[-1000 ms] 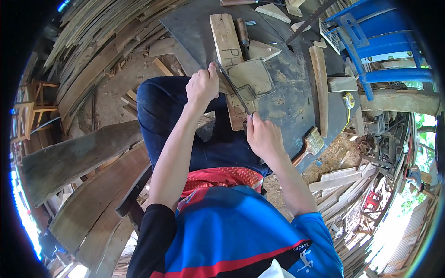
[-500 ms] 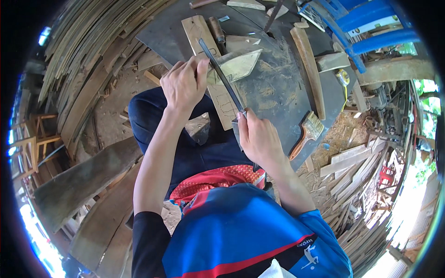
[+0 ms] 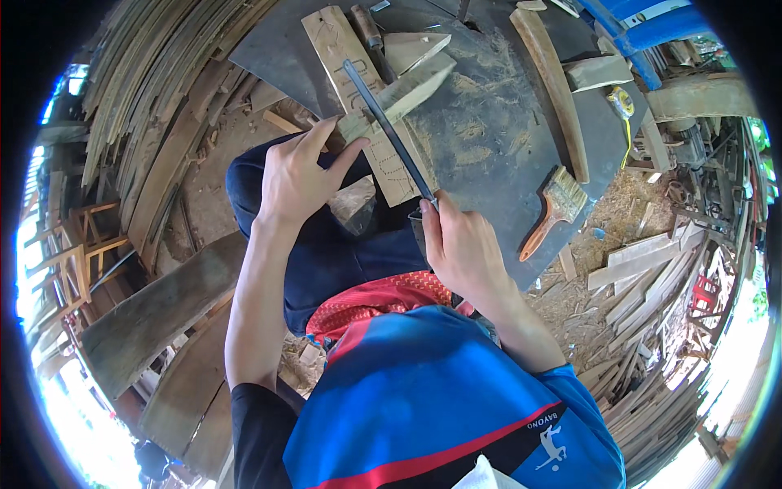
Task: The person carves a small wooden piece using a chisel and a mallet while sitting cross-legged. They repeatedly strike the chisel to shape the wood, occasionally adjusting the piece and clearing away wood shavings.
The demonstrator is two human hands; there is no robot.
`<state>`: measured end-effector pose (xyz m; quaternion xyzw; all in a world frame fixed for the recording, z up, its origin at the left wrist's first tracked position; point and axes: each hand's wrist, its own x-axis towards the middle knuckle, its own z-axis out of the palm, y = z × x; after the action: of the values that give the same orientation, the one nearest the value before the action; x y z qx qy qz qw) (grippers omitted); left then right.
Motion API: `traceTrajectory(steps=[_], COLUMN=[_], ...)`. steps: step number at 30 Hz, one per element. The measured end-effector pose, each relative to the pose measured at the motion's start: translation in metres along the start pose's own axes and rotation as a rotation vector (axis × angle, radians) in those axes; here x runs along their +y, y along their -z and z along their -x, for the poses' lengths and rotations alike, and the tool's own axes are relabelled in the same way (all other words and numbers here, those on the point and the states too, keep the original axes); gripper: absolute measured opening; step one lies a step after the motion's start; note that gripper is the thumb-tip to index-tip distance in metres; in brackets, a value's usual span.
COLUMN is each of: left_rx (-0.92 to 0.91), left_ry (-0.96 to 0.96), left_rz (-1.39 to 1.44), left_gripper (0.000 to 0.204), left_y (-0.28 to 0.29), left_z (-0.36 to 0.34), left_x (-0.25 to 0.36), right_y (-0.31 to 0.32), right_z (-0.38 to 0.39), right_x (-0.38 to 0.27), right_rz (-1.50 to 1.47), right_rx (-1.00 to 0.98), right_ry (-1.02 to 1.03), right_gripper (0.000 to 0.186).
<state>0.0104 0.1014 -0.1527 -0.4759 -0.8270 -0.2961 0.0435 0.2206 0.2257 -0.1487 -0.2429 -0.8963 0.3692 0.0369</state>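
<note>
File [image 3: 389,130] pushed forward; left hand [image 3: 297,175] pins board [image 3: 358,98]; brush [image 3: 550,212] near.

A dark grey flat work table [image 3: 489,155], dusted with sawdust, fills the upper centre of the frame. On it lie a long pale wooden plank with pencil marks [image 3: 358,98], a curved brown wooden strip [image 3: 558,90] at the upper right, and an orange-handled paint brush [image 3: 550,212] near the right edge.
</note>
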Motion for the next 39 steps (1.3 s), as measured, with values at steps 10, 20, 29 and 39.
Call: traceTrajectory(steps=[10,20,29,39], left_rx=[-0.112,-0.181,-0.186,-0.174], left_ry=[0.058,0.017,0.0,0.014], left_rz=[-0.108,-0.121,-0.057,0.015], left_gripper=[0.033,0.033,0.031,0.031], left_y=[0.008,0.008,0.0,-0.017], left_z=[-0.027,-0.047,-0.055,-0.054], left_x=[0.018,0.021,0.023,0.02], right_y=[0.011,0.006,0.025,0.01], right_z=[-0.019,-0.065,-0.073,-0.085], right_x=[-0.009,-0.009,-0.035,-0.018], right_rz=[0.009,0.052,0.064,0.103], right_rx=[0.061,0.126,0.024,0.07], right_ry=[0.025,0.23,-0.061,-0.013], right_gripper=[0.027,0.026,0.026,0.026])
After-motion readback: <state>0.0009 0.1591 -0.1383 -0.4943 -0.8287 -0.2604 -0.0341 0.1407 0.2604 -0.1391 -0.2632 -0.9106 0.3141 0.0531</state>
